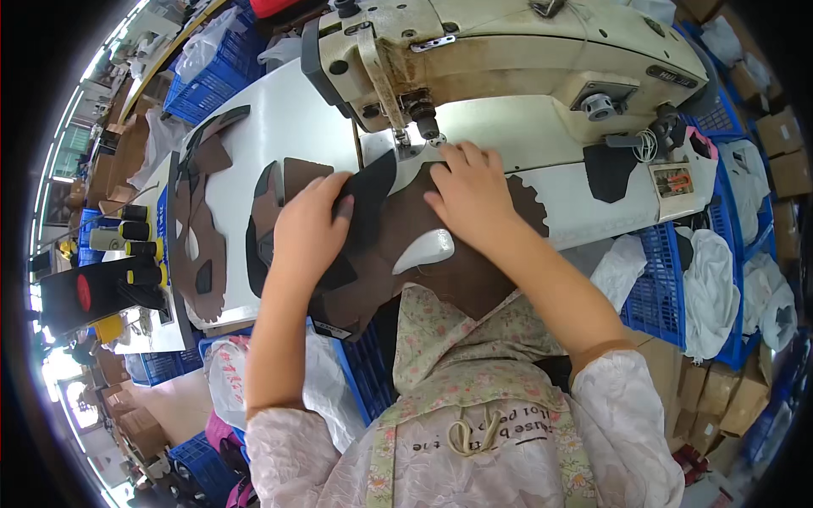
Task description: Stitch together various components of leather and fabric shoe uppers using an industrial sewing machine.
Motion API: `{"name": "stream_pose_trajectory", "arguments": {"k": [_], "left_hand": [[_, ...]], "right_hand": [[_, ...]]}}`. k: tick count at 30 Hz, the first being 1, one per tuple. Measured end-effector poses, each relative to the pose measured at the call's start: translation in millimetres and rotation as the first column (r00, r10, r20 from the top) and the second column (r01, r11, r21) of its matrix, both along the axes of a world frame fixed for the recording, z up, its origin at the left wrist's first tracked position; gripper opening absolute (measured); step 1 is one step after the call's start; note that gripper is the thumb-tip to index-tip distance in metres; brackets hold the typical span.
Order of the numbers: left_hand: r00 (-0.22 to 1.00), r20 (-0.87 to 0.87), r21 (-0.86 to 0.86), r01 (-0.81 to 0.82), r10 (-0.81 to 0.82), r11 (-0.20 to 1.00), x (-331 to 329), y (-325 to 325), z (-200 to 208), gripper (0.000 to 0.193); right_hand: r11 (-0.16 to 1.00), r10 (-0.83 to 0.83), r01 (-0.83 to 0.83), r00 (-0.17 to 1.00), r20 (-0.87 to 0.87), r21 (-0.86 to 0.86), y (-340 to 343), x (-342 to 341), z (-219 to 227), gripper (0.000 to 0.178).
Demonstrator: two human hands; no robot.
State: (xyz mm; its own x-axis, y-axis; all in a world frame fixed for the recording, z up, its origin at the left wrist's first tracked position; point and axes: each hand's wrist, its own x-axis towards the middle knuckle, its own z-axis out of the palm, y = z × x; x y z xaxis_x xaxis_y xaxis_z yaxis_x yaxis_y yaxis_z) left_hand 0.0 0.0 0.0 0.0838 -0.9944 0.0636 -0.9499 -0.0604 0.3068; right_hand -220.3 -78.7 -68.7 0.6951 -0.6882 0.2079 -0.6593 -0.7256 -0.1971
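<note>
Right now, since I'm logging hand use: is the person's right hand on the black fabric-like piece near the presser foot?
No, the right hand is on the scalloped brown piece; the left hand is at the black piece.

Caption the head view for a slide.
Left hand on a black piece, right hand on a brown piece, at a sewing machine.

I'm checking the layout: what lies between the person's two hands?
In the head view, a black piece and part of a brown piece lie between the left hand and the right hand.
</note>
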Motion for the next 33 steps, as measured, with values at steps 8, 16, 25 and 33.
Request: {"name": "stream_pose_trajectory", "arguments": {"k": [8,16,25,33], "left_hand": [[0.909,0.255,-0.015,0.346,-0.331,0.938,7.6,-36.0,-46.6,0.034],[0.903,0.159,0.029,0.399,-0.398,0.917,8.9,-28.2,-39.8,0.041],[0.907,0.078,0.018,0.415,-0.415,0.91,9.3,-28.7,-49.6,0.039],[0.9,0.059,-0.006,0.432,-0.431,0.902,11.2,-26.7,-53.6,0.04]], "right_hand": [[0.98,-0.199,0.199,0.96,0.195,0.02,41.4,-7.2,-26.9,0.069],[0.999,-0.039,0.031,0.971,0.237,0.037,19.4,-20.9,-23.8,0.066],[0.999,-0.032,0.021,0.974,0.226,0.047,19.1,-21.3,-22.5,0.065],[0.996,-0.044,0.026,0.971,0.234,0.082,18.2,-20.7,-20.5,0.062]]}}
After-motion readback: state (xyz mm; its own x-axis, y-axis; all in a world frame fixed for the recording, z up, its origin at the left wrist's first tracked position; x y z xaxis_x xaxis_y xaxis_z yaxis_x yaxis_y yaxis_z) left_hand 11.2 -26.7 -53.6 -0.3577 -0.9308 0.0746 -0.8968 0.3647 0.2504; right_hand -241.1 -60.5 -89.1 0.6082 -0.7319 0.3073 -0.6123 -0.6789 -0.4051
